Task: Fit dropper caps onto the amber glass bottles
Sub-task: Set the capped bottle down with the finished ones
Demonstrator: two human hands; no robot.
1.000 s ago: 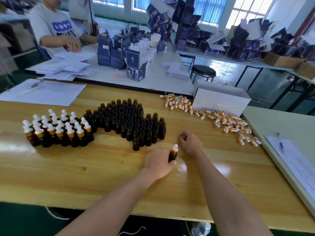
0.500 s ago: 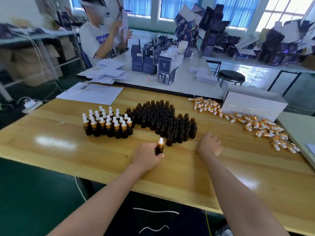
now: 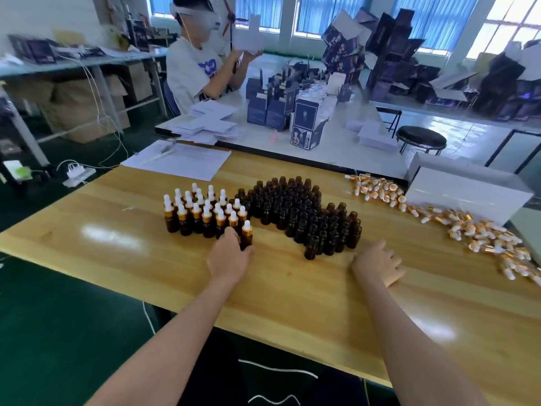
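Observation:
My left hand [image 3: 229, 254] grips a capped amber bottle [image 3: 246, 235] standing on the wooden table [image 3: 123, 253], right at the near right corner of a cluster of capped bottles [image 3: 202, 210] with white bulbs and gold collars. To the right of that cluster stands a large group of uncapped amber bottles [image 3: 304, 215]. My right hand [image 3: 377, 266] rests flat on the table, fingers spread, holding nothing, just right of the nearest uncapped bottle [image 3: 311, 248]. A scatter of loose dropper caps [image 3: 468, 227] runs along the far right.
A white box [image 3: 465, 189] sits behind the loose caps. White paper sheets [image 3: 181, 161] lie at the far left of the table. Beyond, a person sits at a white table [image 3: 336, 142] with blue cartons; a black stool [image 3: 421, 139] stands nearby.
My left hand carried the capped bottle leftward across the table to the capped cluster. My right hand opened and settled flat near the uncapped bottles. The view swung left.

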